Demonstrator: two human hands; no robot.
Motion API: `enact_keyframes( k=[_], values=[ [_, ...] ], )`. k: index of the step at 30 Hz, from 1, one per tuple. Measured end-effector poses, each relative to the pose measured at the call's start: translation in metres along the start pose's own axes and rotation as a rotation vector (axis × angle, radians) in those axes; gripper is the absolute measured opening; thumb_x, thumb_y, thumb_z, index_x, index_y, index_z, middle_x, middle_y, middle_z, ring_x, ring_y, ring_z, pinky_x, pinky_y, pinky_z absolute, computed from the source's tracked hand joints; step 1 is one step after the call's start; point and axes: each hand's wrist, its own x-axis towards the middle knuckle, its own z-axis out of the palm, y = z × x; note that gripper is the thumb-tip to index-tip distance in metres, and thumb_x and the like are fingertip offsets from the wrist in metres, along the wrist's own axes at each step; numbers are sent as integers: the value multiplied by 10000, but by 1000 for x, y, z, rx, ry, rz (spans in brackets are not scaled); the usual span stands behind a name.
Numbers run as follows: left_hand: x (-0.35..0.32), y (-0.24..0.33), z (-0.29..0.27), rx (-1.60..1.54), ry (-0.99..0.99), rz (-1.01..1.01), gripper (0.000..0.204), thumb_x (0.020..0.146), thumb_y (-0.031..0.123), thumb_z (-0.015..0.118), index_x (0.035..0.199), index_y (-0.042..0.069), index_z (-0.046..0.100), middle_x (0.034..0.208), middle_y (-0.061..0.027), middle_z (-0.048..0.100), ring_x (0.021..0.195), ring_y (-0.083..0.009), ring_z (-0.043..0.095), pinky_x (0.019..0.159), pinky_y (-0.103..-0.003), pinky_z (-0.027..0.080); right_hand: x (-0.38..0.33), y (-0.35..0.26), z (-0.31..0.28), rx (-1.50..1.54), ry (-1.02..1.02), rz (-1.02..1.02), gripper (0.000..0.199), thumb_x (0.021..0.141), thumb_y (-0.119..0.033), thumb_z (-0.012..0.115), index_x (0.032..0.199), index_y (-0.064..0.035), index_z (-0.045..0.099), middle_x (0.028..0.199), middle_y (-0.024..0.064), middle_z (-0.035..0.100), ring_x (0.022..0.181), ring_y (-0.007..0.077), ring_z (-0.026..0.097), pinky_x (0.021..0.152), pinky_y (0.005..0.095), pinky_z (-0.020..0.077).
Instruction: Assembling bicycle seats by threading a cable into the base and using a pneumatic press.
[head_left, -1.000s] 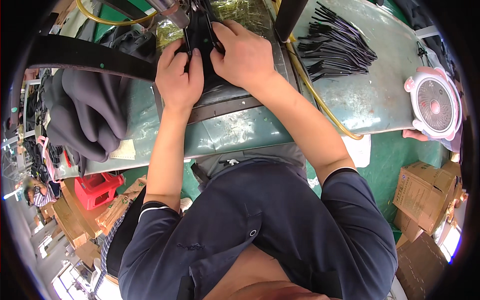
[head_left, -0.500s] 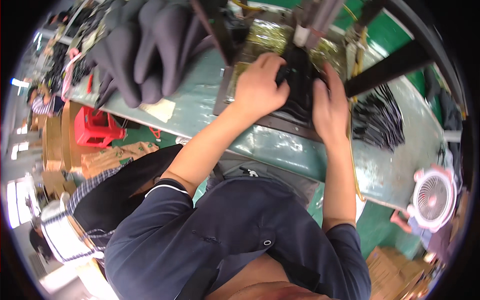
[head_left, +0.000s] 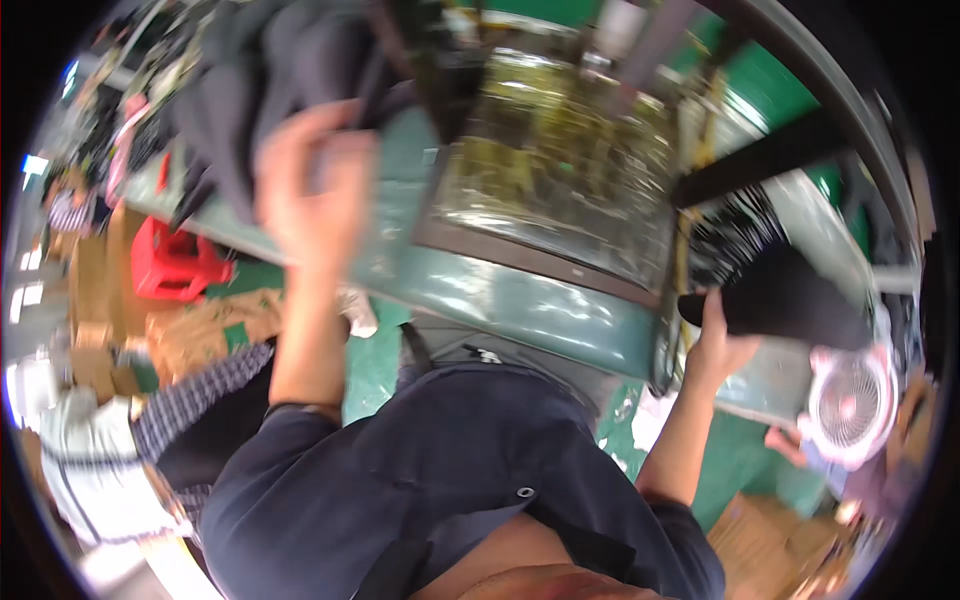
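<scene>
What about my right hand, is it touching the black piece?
Touching. The head view shows your right hand gripping the black piece near its left end, with no gap between.

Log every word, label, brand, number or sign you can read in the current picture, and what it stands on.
No text is readable.
Brown wrapping at left: green marks, too blurred to read.
Cardboard carton at lower right: no legible print.
Pink-and-white fan: too small and blurred to make out any lettering.
Black piece in the right hand: no lettering visible.
</scene>
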Motion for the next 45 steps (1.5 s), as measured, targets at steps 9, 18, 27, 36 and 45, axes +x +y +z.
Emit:
enact_keyframes(
  k=[9, 18, 27, 36, 45],
  values=[
    [20, -200, -91, 805, -118, -475, 1064, 786, 325, 853, 1607, -118, 340, 1534, -399, 521, 1433, -516, 538, 1236, -516, 438, 214, 16, -42, 443, 229, 178, 695, 978, -190, 840, 1487, 179, 544, 1189, 157, 764, 1006, 229, 773, 901, 368, 631],
    [-18, -111, -107, -26, 3, -211, 705, 903, 123, 780, 1518, -113, 527, 1355, -250, 658, 1201, -379, 686, 1086, -500, 535, 86, 35, -95, -891, -180, -363, 574, 801, 46, 631, 1365, -33, 697, 1272, 158, 737, 1151, 381, 706, 1017, 447, 577],
    [-151, 69, 50, -2031, -594, -1329, 895, 798, 202, 766, 1606, 36, 419, 1303, -127, 550, 1303, -339, 579, 1197, -505, 472, 106, 39, -117, -1207, -431, -432, 532, 812, 14, 680, 1339, -51, 649, 1148, 144, 698, 1133, 370, 670, 954, 502, 549],
    [-103, 89, 51, -1317, -1272, -733, 593, 959, 115, 723, 1498, -64, 551, 1471, -237, 636, 1324, -451, 652, 1164, -569, 503, 118, 16, -133, -941, -515, -475, 422, 877, -54, 784, 1272, -16, 641, 1082, 147, 696, 1018, 328, 681, 916, 444, 547],
    [-24, 23, 89, -118, -815, 256, 631, 936, 162, 834, 1514, 43, 610, 1551, -168, 621, 1476, -349, 547, 1249, -444, 387, 115, -42, -160, -796, -365, 13, 175, 966, -142, 763, 1015, -13, 656, 775, 68, 647, 743, 144, 671, 691, 355, 536]
  ],
)
